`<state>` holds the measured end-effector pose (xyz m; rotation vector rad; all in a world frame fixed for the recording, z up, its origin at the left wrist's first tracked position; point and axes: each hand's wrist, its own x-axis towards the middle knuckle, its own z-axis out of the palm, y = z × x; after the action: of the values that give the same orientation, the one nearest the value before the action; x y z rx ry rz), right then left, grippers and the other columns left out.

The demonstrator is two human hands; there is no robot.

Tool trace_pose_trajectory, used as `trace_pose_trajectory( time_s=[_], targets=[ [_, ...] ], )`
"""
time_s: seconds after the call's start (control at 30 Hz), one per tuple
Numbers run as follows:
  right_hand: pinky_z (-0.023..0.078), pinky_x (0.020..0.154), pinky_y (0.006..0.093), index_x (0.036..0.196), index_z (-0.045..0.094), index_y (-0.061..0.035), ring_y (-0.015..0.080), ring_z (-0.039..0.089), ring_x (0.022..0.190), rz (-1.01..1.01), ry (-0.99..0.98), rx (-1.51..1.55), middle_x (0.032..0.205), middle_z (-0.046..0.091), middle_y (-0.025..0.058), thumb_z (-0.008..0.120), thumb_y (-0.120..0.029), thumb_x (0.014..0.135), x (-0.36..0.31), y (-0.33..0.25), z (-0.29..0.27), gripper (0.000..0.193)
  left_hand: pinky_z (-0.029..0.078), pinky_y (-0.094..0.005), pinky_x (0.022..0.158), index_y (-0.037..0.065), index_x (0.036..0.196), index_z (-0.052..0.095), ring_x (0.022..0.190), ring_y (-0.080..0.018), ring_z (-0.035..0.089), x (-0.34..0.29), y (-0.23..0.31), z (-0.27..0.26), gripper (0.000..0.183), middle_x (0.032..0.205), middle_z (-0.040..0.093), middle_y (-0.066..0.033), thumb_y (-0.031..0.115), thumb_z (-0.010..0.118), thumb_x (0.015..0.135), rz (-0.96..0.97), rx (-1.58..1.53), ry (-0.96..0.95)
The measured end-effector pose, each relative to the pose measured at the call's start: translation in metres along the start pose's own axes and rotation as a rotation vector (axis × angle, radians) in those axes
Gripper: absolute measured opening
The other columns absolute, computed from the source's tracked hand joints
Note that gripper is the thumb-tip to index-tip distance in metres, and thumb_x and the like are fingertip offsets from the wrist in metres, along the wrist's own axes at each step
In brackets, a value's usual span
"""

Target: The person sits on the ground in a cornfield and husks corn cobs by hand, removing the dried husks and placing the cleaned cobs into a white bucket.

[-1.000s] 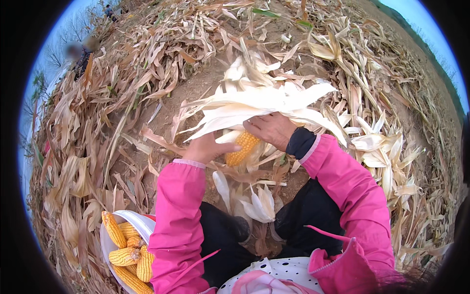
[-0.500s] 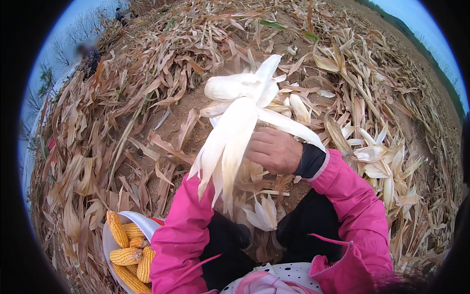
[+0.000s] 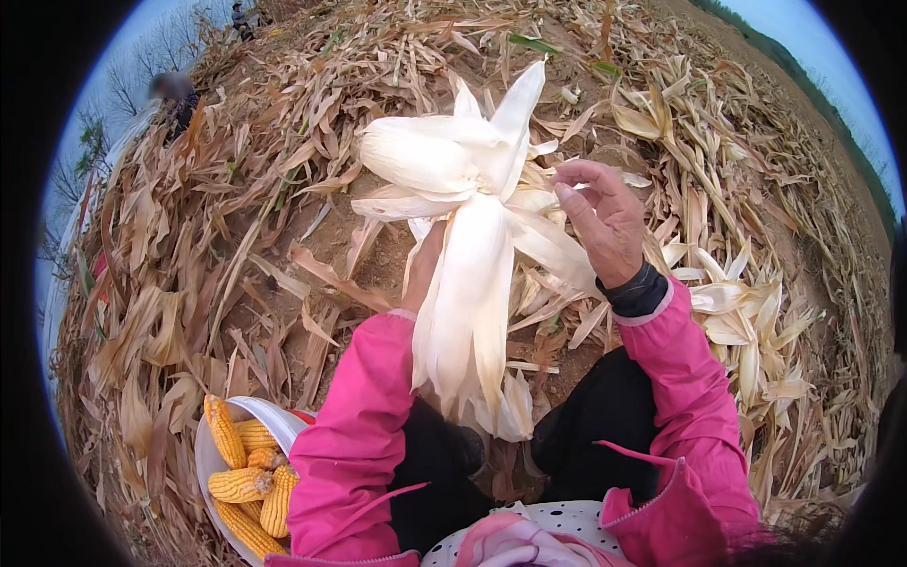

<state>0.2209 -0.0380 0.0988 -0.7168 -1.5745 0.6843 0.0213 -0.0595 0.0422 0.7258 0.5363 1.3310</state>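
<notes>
Here I see the corn ear (image 3: pixel 468 236) in its pale husks raised before me, my left hand (image 3: pixel 422 269) gripping it from behind, mostly hidden. My right hand (image 3: pixel 605 222) hangs open just beside it. Bucket (image 3: pixel 213 463) of cobs lower left.

The corn ear (image 3: pixel 416 156) is held up above the person's lap, wholly wrapped in pale, cream-white husk, its blunt rounded end pointing left. Loose husk leaves (image 3: pixel 468 302) splay from it: pointed ones fan upward, and long, broad ones hang straight down in front of the knees. No yellow kernels show on it.
</notes>
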Motion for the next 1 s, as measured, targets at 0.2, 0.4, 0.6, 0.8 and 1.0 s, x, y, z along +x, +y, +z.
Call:
trace_pose_trajectory(
  time_s=[0.2, 0.4, 0.6, 0.8, 1.0],
  targets=[
    [0.046, 0.082, 0.0261, 0.121, 0.038, 0.007, 0.0147, 0.049, 0.1, 0.371, -0.071, 0.216, 0.109, 0.051, 0.0126, 0.074, -0.02, 0.075, 0.005, 0.035, 0.015, 0.064, 0.048, -0.0303, 0.078, 0.0, 0.118, 0.05, 0.092, -0.0184, 0.059, 0.015, -0.026, -0.026, 0.039, 0.105, 0.059, -0.0112, 0.027, 0.048, 0.09, 0.239, 0.784, 0.03],
    [0.046, 0.082, 0.0258, 0.119, 0.041, 0.0072, 0.0159, 0.055, 0.096, 0.436, -0.134, 0.457, 0.108, 0.056, 0.0132, 0.073, -0.017, 0.075, 0.004, 0.055, 0.015, 0.06, 0.043, -0.043, 0.079, 0.0, 0.111, 0.05, 0.096, -0.0382, 0.053, 0.0, -0.017, -0.004, 0.046, 0.1, 0.057, -0.0203, 0.021, 0.068, 0.074, 0.487, 1.407, 0.031],
    [0.047, 0.085, 0.0272, 0.123, 0.043, 0.0022, 0.0151, 0.058, 0.096, 0.517, -0.192, 0.452, 0.112, 0.057, 0.0093, 0.069, -0.012, 0.078, 0.007, 0.053, 0.016, 0.054, 0.043, -0.0438, 0.079, 0.0, 0.113, 0.047, 0.095, -0.0376, 0.053, -0.003, -0.017, -0.006, 0.05, 0.099, 0.057, -0.0203, 0.024, 0.068, 0.074, 0.454, 1.587, 0.041],
    [0.047, 0.079, 0.0275, 0.113, 0.05, 0.0032, 0.014, 0.058, 0.09, 0.289, -0.071, 0.258, 0.1, 0.061, 0.0099, 0.078, -0.02, 0.068, 0.001, 0.06, 0.024, 0.057, 0.043, -0.0439, 0.081, 0.0, 0.117, 0.046, 0.099, -0.0381, 0.053, -0.001, -0.019, -0.005, 0.056, 0.105, 0.056, -0.0224, 0.024, 0.069, 0.072, 0.499, 1.697, 0.063],
    [0.046, 0.079, 0.0287, 0.105, 0.056, 0.0026, 0.0145, 0.057, 0.088, 0.045, -0.126, 0.07, 0.096, 0.061, 0.0086, 0.076, -0.019, 0.066, 0.005, 0.065, 0.028, 0.049, 0.043, -0.0453, 0.08, 0.002, 0.113, 0.052, 0.096, -0.0392, 0.054, -0.008, -0.016, 0.006, 0.048, 0.103, 0.056, -0.0228, 0.021, 0.068, 0.072, 0.495, 1.666, 0.018]
  ],
)
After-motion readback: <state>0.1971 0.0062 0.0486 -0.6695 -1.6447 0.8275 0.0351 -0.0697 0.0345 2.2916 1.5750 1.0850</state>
